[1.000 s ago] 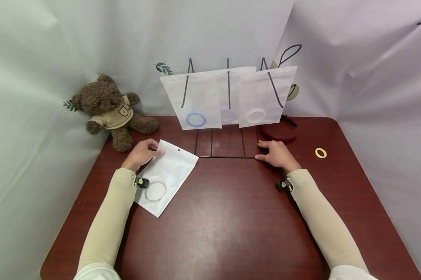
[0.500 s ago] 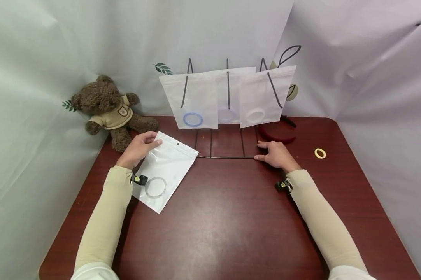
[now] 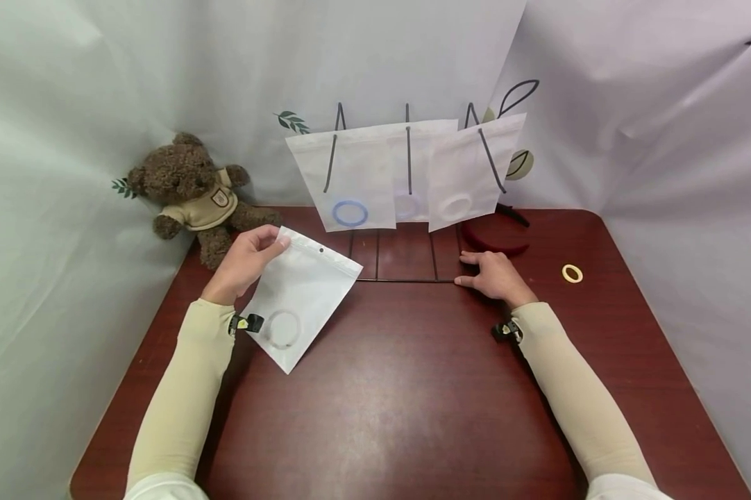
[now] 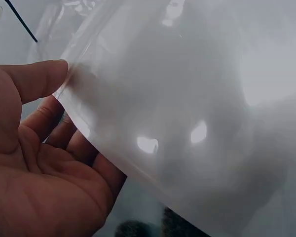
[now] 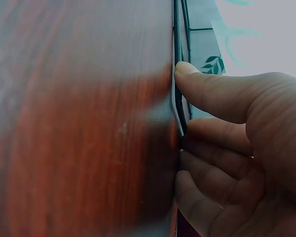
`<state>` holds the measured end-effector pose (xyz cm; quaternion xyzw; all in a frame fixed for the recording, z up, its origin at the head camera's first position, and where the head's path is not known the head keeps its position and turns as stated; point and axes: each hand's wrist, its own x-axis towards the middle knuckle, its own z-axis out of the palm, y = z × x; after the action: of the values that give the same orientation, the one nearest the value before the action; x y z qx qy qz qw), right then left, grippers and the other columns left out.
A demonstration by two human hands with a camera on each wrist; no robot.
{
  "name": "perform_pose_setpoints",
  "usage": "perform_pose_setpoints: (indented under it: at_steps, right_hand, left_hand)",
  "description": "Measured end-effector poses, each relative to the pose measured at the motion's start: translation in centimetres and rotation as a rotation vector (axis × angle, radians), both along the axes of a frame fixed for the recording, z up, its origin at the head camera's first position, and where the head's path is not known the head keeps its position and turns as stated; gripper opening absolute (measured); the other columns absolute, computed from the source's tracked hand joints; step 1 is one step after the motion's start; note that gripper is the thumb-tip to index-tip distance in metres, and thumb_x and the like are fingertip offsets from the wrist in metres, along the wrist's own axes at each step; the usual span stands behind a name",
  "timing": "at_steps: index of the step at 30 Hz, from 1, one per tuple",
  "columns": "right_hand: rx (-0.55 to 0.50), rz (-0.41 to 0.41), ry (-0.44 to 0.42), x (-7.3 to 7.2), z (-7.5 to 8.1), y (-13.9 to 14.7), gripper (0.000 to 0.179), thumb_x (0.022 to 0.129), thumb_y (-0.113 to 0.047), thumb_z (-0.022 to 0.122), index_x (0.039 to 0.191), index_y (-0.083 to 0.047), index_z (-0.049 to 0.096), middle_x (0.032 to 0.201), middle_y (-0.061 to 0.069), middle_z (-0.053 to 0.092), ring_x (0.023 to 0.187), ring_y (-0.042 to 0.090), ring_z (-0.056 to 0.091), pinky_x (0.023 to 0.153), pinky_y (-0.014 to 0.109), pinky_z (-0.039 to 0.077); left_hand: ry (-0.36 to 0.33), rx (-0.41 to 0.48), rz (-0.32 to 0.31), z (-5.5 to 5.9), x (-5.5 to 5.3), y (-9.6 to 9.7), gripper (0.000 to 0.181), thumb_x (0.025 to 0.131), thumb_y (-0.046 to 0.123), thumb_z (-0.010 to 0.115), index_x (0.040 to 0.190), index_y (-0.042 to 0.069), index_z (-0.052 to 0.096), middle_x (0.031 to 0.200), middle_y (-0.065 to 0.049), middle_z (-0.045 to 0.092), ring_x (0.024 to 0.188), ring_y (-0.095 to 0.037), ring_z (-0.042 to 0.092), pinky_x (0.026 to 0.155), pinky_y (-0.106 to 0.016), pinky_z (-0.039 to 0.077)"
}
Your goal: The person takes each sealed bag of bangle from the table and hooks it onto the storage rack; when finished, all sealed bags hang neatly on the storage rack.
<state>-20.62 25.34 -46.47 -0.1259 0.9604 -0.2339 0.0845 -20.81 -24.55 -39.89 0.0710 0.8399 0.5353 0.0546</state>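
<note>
Between its thumb and fingers my left hand [image 3: 246, 255] pinches the top corner of a white zip bag [image 3: 325, 292]. A pale ring [image 3: 296, 325] shows through the lower part of this bag, and a small hang hole is near its top edge. In the left wrist view the bag's shiny film [image 4: 163, 89] fills most of the picture. My right hand [image 3: 493, 274] holds the near right corner of a black wire rack [image 3: 407, 280], thumb and index finger at the wire [image 5: 177, 44]. Three similar bags hang on the rack's hooks: a left bag [image 3: 363, 170], a middle bag [image 3: 417, 149] and a right bag [image 3: 472, 163].
A brown teddy bear [image 3: 207, 212] sits at the back left of the dark red table [image 3: 400, 403]. Red-handled pliers [image 3: 494, 248] lie behind my right hand. A cream ring [image 3: 580, 273] is on the table to the right. White sheeting [image 3: 413, 55] surrounds the table.
My left hand has moved up and away from me, raising the bag's top edge; the bag has shifted slightly right. The right hand stays at the rack's corner.
</note>
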Motion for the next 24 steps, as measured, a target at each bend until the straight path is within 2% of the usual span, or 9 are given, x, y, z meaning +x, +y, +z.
perform_pose_setpoints:
  at_steps: [4, 7, 11, 15, 19, 24]
  right_hand:
    - [-0.001, 0.001, 0.004, 0.0, -0.1, 0.1, 0.064, 0.095, -0.03, 0.08, 0.15, -0.005, 0.059, 0.154, 0.014, 0.058, 0.15, 0.044, 0.043, 0.119, 0.059, 0.04]
    - [-0.002, 0.001, 0.007, 0.0, -0.2, 0.1, 0.064, 0.095, -0.03, 0.081, 0.15, -0.005, 0.059, 0.154, 0.014, 0.059, 0.15, 0.043, 0.044, 0.119, 0.059, 0.04]
    - [0.001, -0.001, 0.002, 0.0, -0.2, 0.0, 0.065, 0.095, -0.03, 0.081, 0.15, -0.005, 0.058, 0.154, 0.014, 0.059, 0.15, 0.043, 0.044, 0.119, 0.059, 0.04]
    - [0.002, -0.005, 0.0, 0.0, -0.3, 0.0, 0.065, 0.095, -0.029, 0.08, 0.15, -0.005, 0.058, 0.153, 0.014, 0.059, 0.149, 0.043, 0.044, 0.119, 0.059, 0.04]
    - [-0.001, -0.006, 0.009, 0.1, -0.2, 0.0, 0.064, 0.095, -0.029, 0.081, 0.15, -0.004, 0.059, 0.153, 0.015, 0.06, 0.149, 0.043, 0.045, 0.119, 0.059, 0.04]
    - [-0.003, -0.006, 0.012, 0.1, 0.0, -0.1, 0.064, 0.095, -0.03, 0.081, 0.15, -0.004, 0.059, 0.153, 0.015, 0.059, 0.149, 0.043, 0.044, 0.119, 0.059, 0.04]
  left_hand:
    - [0.09, 0.018, -0.034, 1.1, 0.7, 0.7, 0.027, 0.108, 0.03, 0.064, 0.121, 0.007, 0.065, 0.091, 0.009, 0.068, 0.067, -0.013, 0.047, 0.058, -0.031, 0.038]
    - [0.151, 0.047, -0.056, 1.9, 1.2, 1.4, 0.024, 0.108, 0.025, 0.063, 0.119, 0.004, 0.065, 0.088, 0.01, 0.071, 0.063, -0.011, 0.05, 0.055, -0.029, 0.039]
    - [0.207, 0.107, -0.077, 2.8, 1.9, 2.5, 0.022, 0.108, 0.021, 0.064, 0.116, 0.0, 0.066, 0.089, 0.011, 0.076, 0.071, -0.009, 0.062, 0.06, -0.026, 0.046]
    - [0.244, 0.199, -0.087, 3.3, 2.5, 3.7, 0.017, 0.107, 0.016, 0.065, 0.114, 0.001, 0.069, 0.089, 0.01, 0.078, 0.074, -0.007, 0.067, 0.063, -0.023, 0.051]
    - [0.276, 0.289, -0.092, 3.7, 2.8, 5.0, 0.01, 0.106, 0.012, 0.065, 0.11, 0.004, 0.071, 0.088, 0.008, 0.079, 0.074, -0.006, 0.069, 0.066, -0.022, 0.052]
    - [0.302, 0.359, -0.101, 4.1, 3.1, 6.5, 0.009, 0.106, 0.01, 0.065, 0.11, 0.006, 0.071, 0.09, 0.007, 0.08, 0.074, -0.007, 0.069, 0.066, -0.022, 0.052]
